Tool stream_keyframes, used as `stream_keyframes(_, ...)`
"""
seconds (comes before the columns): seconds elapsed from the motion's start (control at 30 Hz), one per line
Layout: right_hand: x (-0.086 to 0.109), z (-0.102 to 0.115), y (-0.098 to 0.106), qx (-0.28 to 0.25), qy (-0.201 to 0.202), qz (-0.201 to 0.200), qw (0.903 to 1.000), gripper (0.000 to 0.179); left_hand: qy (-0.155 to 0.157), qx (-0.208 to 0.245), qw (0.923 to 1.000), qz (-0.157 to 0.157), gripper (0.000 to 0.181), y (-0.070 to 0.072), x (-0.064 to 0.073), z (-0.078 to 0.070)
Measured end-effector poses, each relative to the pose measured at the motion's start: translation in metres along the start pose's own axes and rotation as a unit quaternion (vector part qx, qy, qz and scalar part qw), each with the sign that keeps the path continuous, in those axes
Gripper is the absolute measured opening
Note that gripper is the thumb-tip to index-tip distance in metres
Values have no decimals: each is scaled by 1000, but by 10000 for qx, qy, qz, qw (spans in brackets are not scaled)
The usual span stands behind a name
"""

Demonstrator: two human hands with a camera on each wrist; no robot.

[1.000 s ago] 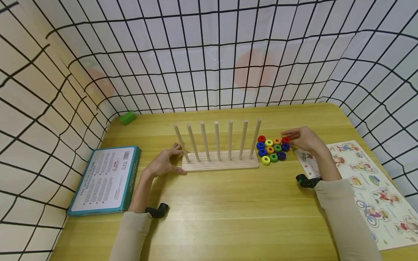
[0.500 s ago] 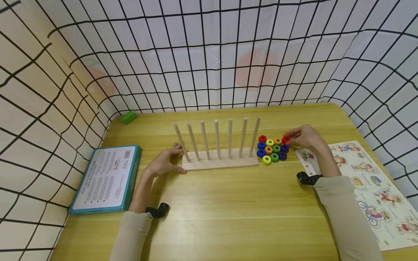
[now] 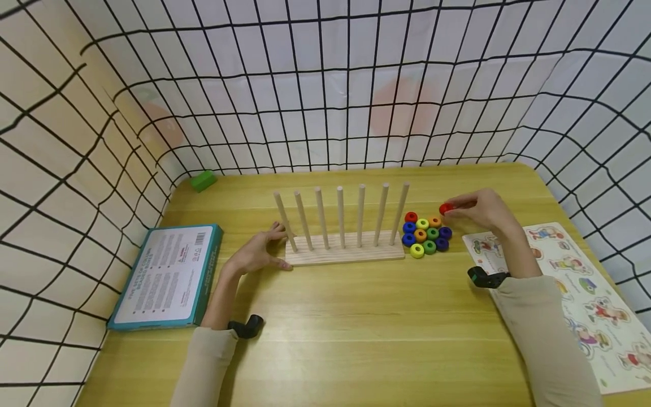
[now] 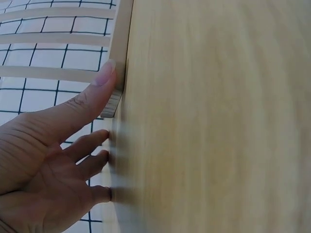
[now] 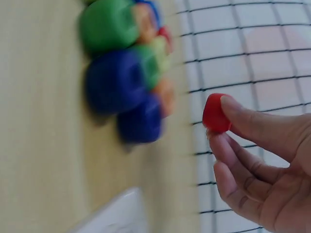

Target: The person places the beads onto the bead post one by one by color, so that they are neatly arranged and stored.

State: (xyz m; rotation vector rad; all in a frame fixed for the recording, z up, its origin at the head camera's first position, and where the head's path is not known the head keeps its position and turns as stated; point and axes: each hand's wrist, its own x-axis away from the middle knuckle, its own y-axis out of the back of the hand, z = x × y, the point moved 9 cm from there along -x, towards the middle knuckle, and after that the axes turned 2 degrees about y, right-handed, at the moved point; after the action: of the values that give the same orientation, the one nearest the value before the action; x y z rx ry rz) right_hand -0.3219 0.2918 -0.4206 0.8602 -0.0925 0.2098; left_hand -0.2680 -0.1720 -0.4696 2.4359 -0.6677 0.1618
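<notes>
Right hand [image 3: 485,212] pinching red bead [image 5: 215,114], fingers barely apart; pegged rack [image 3: 351,256] lying leftward, long axis running left-right; left hand [image 3: 251,253] resting spread, thumb touching rack's end.

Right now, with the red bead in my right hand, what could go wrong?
The red bead might slip, since your right hand only pinches it. A low swing left could scatter the loose beads beside the rack. Bumping a peg might swivel the rack, since your left hand is only at one end.
</notes>
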Motion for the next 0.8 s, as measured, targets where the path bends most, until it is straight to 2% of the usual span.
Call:
stream_keyframes(0.2, 9, 48, 23, 216, 520, -287, 9980, 53, -124, -45, 9999, 25, 76, 1, 0, -2)
stream_keyframes(0.33, 16, 94, 37, 146, 1017, -427, 9938, 48, -159, -97, 9998, 22, 75, 0, 0, -3)
stream_keyframes(0.47, 24, 143, 46, 20, 1607, -594, 9852, 38, -133, -130, 9998, 8, 75, 1, 1, -3)
stream_keyframes(0.6, 28, 192, 43, 37, 2077, -559, 9766, 34, -126, -156, 9998, -6, 75, 1, 1, -3)
stream_keyframes(0.8, 32, 256, 19, -6, 2735, -106, 9618, 29, -128, -154, 9998, -9, 76, 2, 1, -3)
